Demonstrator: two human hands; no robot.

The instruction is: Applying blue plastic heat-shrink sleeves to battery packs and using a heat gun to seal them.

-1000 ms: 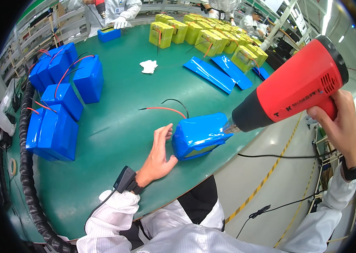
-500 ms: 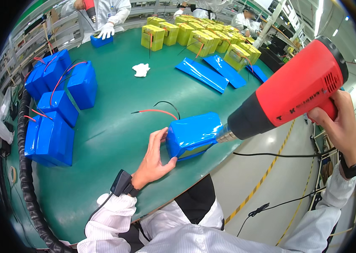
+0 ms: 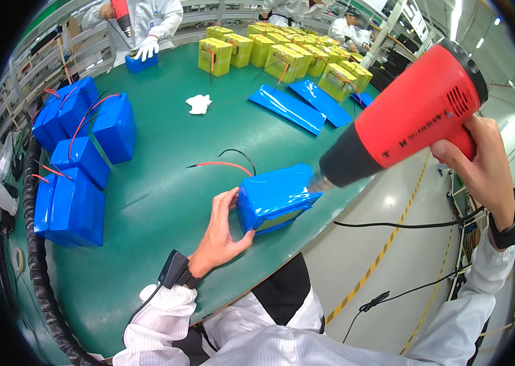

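Note:
A battery pack in shiny blue shrink film (image 3: 277, 190) lies on the green table, with a strip of yellow-green showing on its near side. One red and one black lead run from its far left corner. My left hand (image 3: 224, 227) grips its left end, thumb at the near edge and fingers behind. My right hand (image 3: 482, 165) is wrapped around the handle of a red heat gun (image 3: 419, 110). The gun's metal nozzle (image 3: 318, 183) points down-left at the pack's right end, very close; whether they touch I cannot tell.
Several blue-wrapped packs (image 3: 78, 207) stand on the left beside a black ribbed hose (image 3: 37, 262). Flat blue sleeves (image 3: 288, 108), white crumpled material (image 3: 198, 104) and many yellow packs (image 3: 215, 56) lie farther back. Across the table a gloved co-worker (image 3: 146, 47) holds another heat gun. The gun's black cord (image 3: 391, 226) hangs at right.
The heat gun has shifted slightly left with my right hand, its nozzle now over the pack's right end. My left hand keeps its grip on the pack. The view has moved a little.

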